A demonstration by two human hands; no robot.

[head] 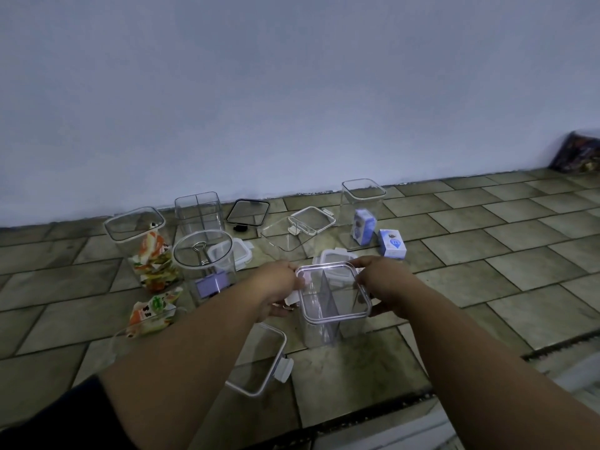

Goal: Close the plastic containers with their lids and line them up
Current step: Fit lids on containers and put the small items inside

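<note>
Head view. Divided clear container (321,334) stood on tiled floor (487,254), centre foreground, lid (337,297) resting on its rim. Left hand (276,287) gripped lid's left edge, fingers curled. Right hand (383,282) gripped right edge likewise. Spare latched lid (259,362) lay near, front-left. Tall open container (362,206) stood behind.

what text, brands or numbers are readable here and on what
No text is readable.
Small blue and white box on the floor: pale mark, too blurred.
Blue and white box inside the tall clear container: print too small.
Orange and green snack packets: print blurred.
Clear square lid: no print seen.
</note>
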